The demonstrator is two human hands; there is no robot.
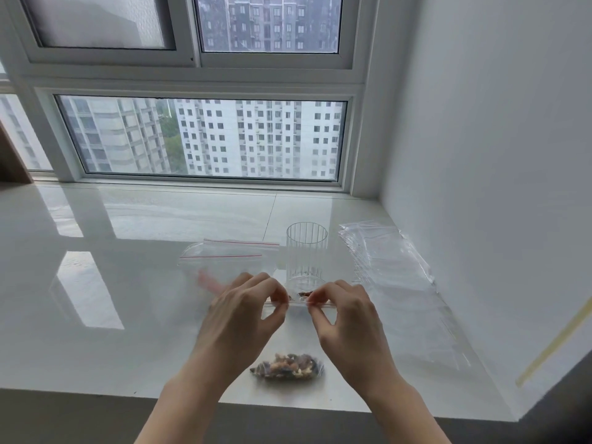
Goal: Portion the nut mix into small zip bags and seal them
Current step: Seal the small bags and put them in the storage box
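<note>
1. The clear zip bag (290, 334) is proving hard to make out: only its red-lined top strip, stretching between the two hands, and the nut mix (287, 365) pooling at its bottom are showing plainly.
2. The left hand (246, 310) and right hand (344, 310) are pinching that strip between thumb and fingertips, staying a little apart from each other, above the near part of the desk (96, 283).
3. The ribbed glass (306, 256) is standing just behind the hands, its base partly hiding behind them; a few dark bits are showing there, and I cannot tell whether they are lying in the glass.
4. Two empty zip bags (229, 254) are lying to the left of the glass, their lower edges blurring into the glossy surface.
5. A stack of clear bags (389, 254) is lying on the right, close to the white wall (496, 155).
6. The desk's front edge is running beneath the forearms, with wide bare room lying to the left.
7. The white stone is shining, mirroring the window (201, 139).
</note>
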